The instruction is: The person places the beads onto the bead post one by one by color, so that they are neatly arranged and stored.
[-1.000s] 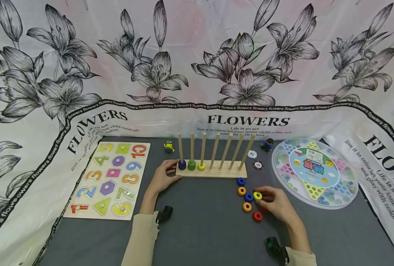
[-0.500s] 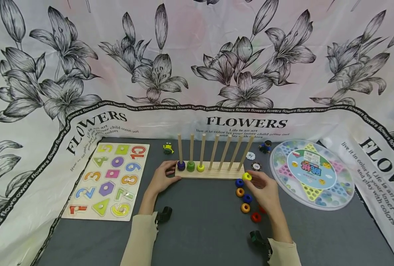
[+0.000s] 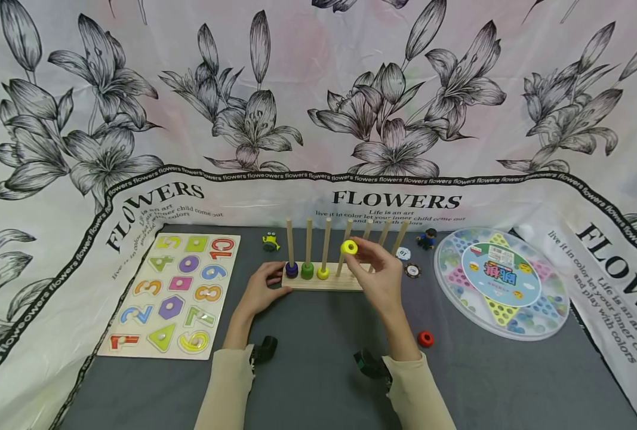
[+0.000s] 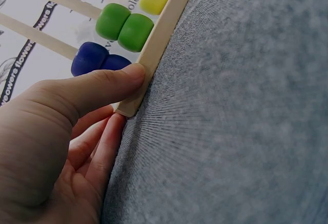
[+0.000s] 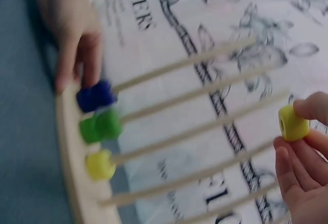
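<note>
Mid-frame, the left hand [image 3: 260, 289] grips the wooden peg rack [image 3: 326, 285], already carrying two blue beads [image 3: 292, 270], two green beads [image 3: 307, 271] and one threaded yellow bead [image 3: 323, 274]. There too, the right hand [image 3: 379, 278] pinches a loose yellow bead [image 3: 346, 249] (a red bead [image 3: 424, 343], lower right, lies unthreaded).

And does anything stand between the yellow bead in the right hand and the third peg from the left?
Nothing visible does: the third peg is bare above its seated yellow bead, with open space between it and the held bead.

Yellow bead [image 3: 348, 247] now higher, near the middle peg [image 3: 347, 229]
</note>
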Available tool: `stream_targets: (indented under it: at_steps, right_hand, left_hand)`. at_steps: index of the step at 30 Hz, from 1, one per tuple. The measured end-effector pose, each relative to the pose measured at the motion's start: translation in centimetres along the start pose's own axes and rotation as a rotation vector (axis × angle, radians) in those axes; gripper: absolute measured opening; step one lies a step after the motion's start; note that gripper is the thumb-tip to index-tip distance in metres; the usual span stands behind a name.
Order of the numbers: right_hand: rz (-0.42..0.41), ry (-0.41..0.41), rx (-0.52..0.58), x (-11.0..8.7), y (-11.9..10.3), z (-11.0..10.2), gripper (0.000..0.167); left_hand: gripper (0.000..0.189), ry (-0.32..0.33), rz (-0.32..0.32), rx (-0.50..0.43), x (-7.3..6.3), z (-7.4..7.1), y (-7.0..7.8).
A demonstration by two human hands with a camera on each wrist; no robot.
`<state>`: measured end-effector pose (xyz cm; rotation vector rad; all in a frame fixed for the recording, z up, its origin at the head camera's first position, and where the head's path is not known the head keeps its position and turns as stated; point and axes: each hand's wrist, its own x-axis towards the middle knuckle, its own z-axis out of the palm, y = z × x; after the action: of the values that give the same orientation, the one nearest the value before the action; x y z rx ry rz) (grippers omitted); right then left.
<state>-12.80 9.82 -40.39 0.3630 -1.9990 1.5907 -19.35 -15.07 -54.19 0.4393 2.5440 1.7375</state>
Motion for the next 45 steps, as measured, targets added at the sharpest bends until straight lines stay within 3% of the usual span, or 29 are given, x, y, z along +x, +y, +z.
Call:
stream_targets:
  at_steps: [4,10,15,22,30,34,45]
  right_hand:
    - [-0.014,0.052,0.023,0.3,0.4,1.7,0.034]
    - [-0.015,0.157,-0.037,0.8,-1.3,3.6,0.030]
    - [-0.032,0.184,-0.062,1.7,-1.4,4.6,0.029]
    - [-0.039,0.209,-0.194,2.6,-1.7,5.3,0.027]
    - [-0.036,0.163,-0.142,3.3,-1.8,5.7,0.026]
    - [-0.013,0.154,-0.188,3.5,-1.5,5.9,0.026]
    - [0.140,0.113,-0.275,0.4,0.7,6.8,0.032]
  left_hand:
    - [0.063,-0.010,-0.012,0.003,-0.7,0.0,-0.1]
    - [0.062,-0.008,-0.019,-0.003,-1.3,0.2,-0.3]
    - [0.062,-0.002,-0.016,0.000,-1.1,0.1,-0.2]
    - [0.063,0.000,-0.004,0.000,-0.8,0.1,-0.3]
    - [0.063,0.005,-0.003,-0.012,-0.4,0.0,-0.2]
    - [0.063,-0.001,0.001,0.001,0.0,0.0,0.0]
    - [0.062,0.014,-0.013,0.009,0.1,0.0,0.3]
